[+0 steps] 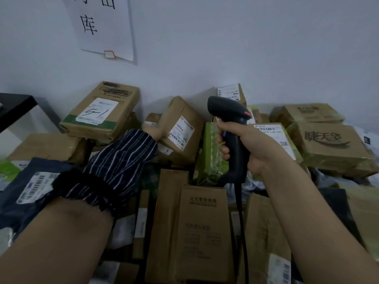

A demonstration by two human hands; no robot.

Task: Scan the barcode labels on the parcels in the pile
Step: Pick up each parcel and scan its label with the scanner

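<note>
**Scanner held beside labelled parcel in heap against wall**

A brown parcel (pixel 184 128) sits tilted at the 12 o'clock side of the pile (pixel 266 232), near the wall, its white barcode label (pixel 181 133) facing the camera. The left hand (pixel 159 133) meets the parcel's left edge from 8 o'clock. A striped sleeve (pixel 123 160) covers the wrist and the fingers are hidden, so its grip cannot be told.

Just at 3 o'clock of the parcel, the right hand (pixel 246 144) has its fingers curled tight round the handle of a black scanner (pixel 233 136). The scanner's head noses toward 10 o'clock, and its cable (pixel 240 201) drops toward 6 o'clock.

A green packet (pixel 213 148) stands between parcel and scanner, and a tall carton (pixel 203 232) lies below them at 6 o'clock. A box (pixel 102 115) marked "5-1" leans at 10 o'clock, and a dark bag (pixel 30 191) with its own label lies at 8 o'clock. A printed box (pixel 332 146) rests at 3 o'clock. A paper sign (pixel 102 27) hangs on the wall at 11 o'clock.
</note>
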